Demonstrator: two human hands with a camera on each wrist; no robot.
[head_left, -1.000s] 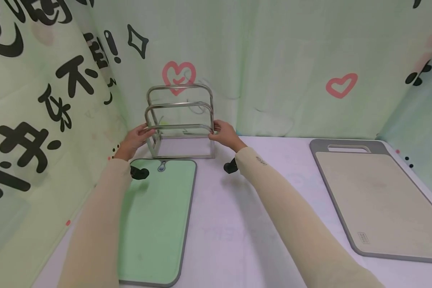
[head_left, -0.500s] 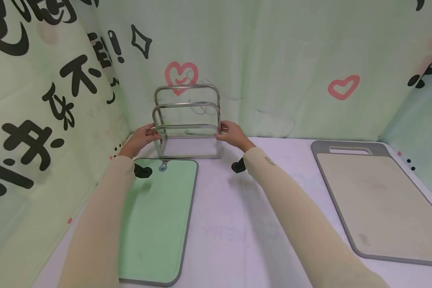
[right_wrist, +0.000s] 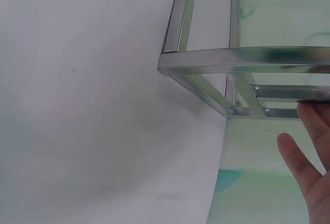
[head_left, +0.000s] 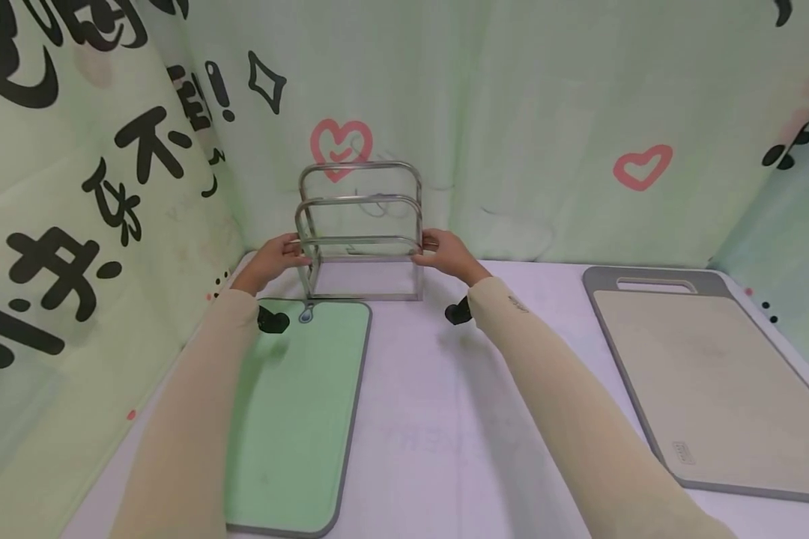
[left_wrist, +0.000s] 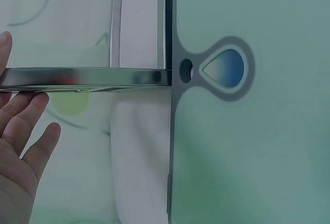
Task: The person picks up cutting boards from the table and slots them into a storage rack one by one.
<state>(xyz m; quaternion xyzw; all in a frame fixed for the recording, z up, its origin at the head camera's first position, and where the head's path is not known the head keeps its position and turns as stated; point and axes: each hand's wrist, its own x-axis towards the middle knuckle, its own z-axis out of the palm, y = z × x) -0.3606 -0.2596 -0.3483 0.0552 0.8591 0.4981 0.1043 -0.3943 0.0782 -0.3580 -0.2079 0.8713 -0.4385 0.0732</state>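
Observation:
A silver metal rack (head_left: 364, 240) with several upright hoops stands at the back of the table, behind the green cutting board (head_left: 303, 419). My left hand (head_left: 272, 262) grips its left side, thumb in front and fingers behind. On the opposite side my right hand (head_left: 453, 254) holds the right upright between thumb and fingers. In the left wrist view the rack's bar (left_wrist: 82, 77) reaches the grey edge of the green board, beside its teardrop-shaped inset (left_wrist: 227, 69). The right wrist view shows the rack's lower corner (right_wrist: 170, 63) at the table, with right-hand fingers (right_wrist: 296, 159) by the upright.
A beige cutting board (head_left: 708, 382) with a grey rim and a handle slot lies on the right of the white table (head_left: 418, 449). Printed pale green curtains (head_left: 526, 135) enclose the table at the back and the sides.
Both hands have shifted the rack to the right along the back of the table, keeping their grip on its sides. The two cutting boards have stayed in place.

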